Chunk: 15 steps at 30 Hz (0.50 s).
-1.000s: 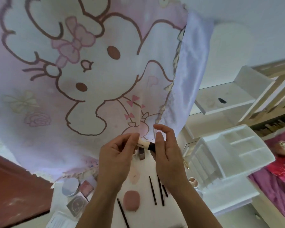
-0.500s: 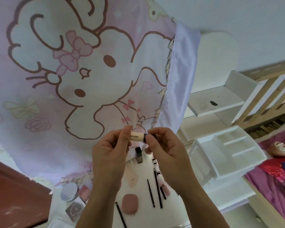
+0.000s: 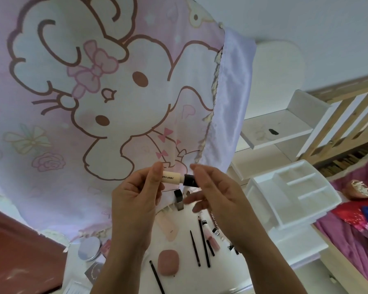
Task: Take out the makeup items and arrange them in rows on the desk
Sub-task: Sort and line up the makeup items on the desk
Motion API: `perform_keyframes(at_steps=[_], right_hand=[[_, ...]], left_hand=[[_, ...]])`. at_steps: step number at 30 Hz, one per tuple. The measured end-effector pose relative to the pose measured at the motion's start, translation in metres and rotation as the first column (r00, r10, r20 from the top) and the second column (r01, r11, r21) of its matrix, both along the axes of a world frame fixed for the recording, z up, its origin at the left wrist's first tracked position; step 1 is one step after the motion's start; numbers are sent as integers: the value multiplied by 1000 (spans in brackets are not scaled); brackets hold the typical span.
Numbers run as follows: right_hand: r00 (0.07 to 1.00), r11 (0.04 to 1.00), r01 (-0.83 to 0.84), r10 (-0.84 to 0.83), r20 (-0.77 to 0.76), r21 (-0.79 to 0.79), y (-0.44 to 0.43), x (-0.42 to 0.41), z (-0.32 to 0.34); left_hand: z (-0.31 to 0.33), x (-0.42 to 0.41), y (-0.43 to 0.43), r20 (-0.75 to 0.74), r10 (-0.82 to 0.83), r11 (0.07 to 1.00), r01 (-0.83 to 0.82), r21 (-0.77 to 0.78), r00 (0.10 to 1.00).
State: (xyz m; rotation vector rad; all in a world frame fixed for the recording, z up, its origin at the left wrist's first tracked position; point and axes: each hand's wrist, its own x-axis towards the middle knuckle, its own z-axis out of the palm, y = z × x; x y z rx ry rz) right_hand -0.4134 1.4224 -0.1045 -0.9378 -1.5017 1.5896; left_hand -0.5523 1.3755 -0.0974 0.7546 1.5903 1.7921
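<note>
My left hand (image 3: 136,200) grips the cream body of a small concealer tube (image 3: 173,178) and holds it up level in front of the curtain. My right hand (image 3: 219,194) is at the tube's black cap, thumb over it, the lower fingers loosely spread and blurred. Below on the white desk (image 3: 185,279) lie a pink puff (image 3: 168,263), thin black pencils (image 3: 204,242), one more pencil (image 3: 156,276), a pink lip gloss (image 3: 211,237), a beige flat case (image 3: 168,228) and a dark upright bottle (image 3: 179,199).
A white compartment organiser (image 3: 291,194) stands at the desk's right. A round silver compact (image 3: 89,249) and a small palette (image 3: 96,272) lie at the left. A pink cartoon curtain (image 3: 115,102) hangs behind; white shelves (image 3: 274,132) and a bed (image 3: 359,240) are to the right.
Both hands have lifted the tube slightly higher. The right hand's lower fingers have spread away from the cap. More items on the desk show below the hands.
</note>
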Motion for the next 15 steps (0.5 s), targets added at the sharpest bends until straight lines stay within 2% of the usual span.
perform_keyframes(at_steps=[4, 6, 11, 15], right_hand=[[999, 999, 37, -36, -33, 32, 1, -1, -3], [999, 998, 28, -25, -44, 58, 1, 1, -1], [998, 1000, 28, -27, -61, 14, 1, -2, -2], [995, 997, 73, -70, -65, 41, 3, 0, -5]], left_hand=[[1, -1, -1, -39, 1, 1000, -1, 14, 999], [2, -2, 1, -13, 15, 1000, -15, 10, 1000], [1, -3, 0, -18, 18, 1000, -18, 6, 1000], [0, -3, 2, -39, 17, 1000, -17, 19, 999]])
